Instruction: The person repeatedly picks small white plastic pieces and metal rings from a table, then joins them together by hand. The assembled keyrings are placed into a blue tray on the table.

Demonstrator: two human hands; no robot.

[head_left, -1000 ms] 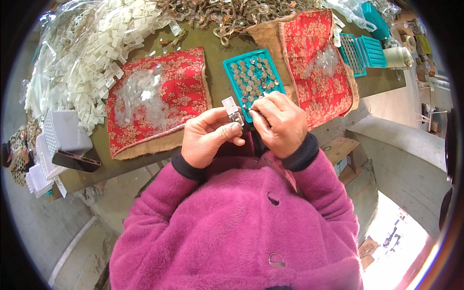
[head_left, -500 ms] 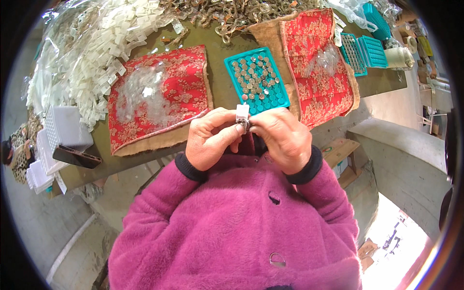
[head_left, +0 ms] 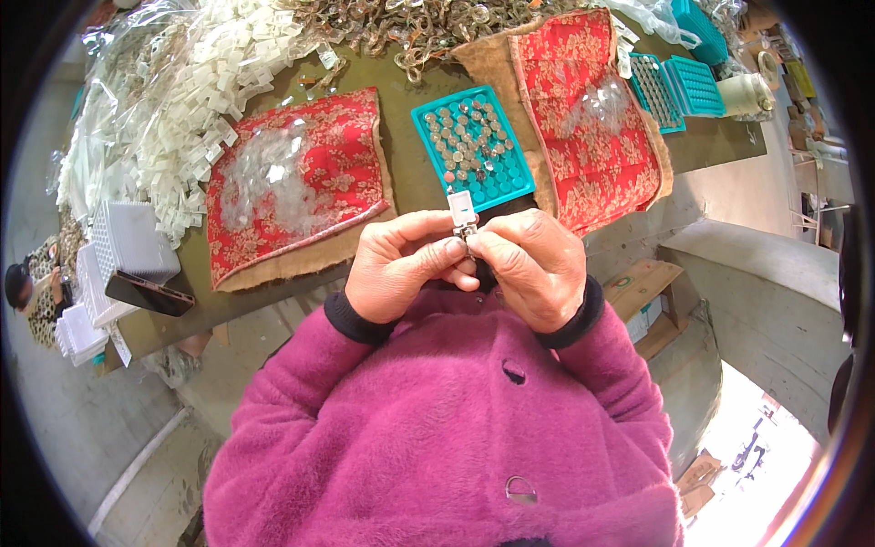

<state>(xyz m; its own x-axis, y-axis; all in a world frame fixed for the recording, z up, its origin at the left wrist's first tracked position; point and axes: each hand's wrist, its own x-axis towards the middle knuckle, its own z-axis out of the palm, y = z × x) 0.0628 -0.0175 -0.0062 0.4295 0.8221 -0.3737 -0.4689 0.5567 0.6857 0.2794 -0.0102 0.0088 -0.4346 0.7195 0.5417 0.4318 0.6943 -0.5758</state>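
Note:
Between my two hands, in front of my chest, is a small silvery metal piece with a white rectangular tag (head_left: 462, 206) standing up from it. My left hand (head_left: 401, 263) pinches it from the left between thumb and fingers. My right hand (head_left: 536, 269) pinches it from the right, thumb and forefinger meeting just below the tag. Its lower part is hidden by my fingertips. Just beyond lies a teal tray (head_left: 422, 118) with round pockets, many holding small round silvery discs; the near pockets show bare teal.
Red floral padded cloths (head_left: 351, 128) lie left and right of the tray, with clear plastic film on them. White tags (head_left: 228, 59) are heaped far left. Tangled bands (head_left: 410, 32) lie at the back. A phone (head_left: 150, 294) rests near white trays (head_left: 137, 232). More teal trays (head_left: 697, 87) stand right.
The metal piece has turned in my fingers, so the tag stands taller and shows more of its face. My right fingertips have come in closer below it. The view has shifted slightly.

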